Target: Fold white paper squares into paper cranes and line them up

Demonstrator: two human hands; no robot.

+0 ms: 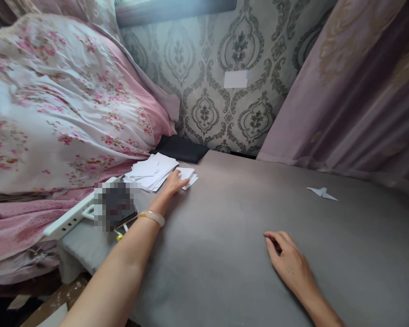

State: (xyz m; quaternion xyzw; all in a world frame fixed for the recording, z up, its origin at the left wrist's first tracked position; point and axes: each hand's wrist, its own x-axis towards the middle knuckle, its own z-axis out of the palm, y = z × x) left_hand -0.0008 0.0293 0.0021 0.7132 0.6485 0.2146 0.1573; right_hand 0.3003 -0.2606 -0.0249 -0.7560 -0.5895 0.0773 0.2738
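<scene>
Head view: our left hand, thumb spread, touches white papers, grip unclear; our right hand curls half-open, empty.

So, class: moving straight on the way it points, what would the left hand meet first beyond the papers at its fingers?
Past those papers, the left hand would probably meet what looks like black cloth near the wall; depth is unclear.

1. A table stands draped in grey cloth.
2. Behind the table, the wall has silvery paper with dark damask medallions.
3. Left of the table, white fabric with pink flowers lies heaped.
4. Right of the table hangs a mauve curtain with tan motifs.
5. High above the table, bluish light touches a dark ledge.
</scene>
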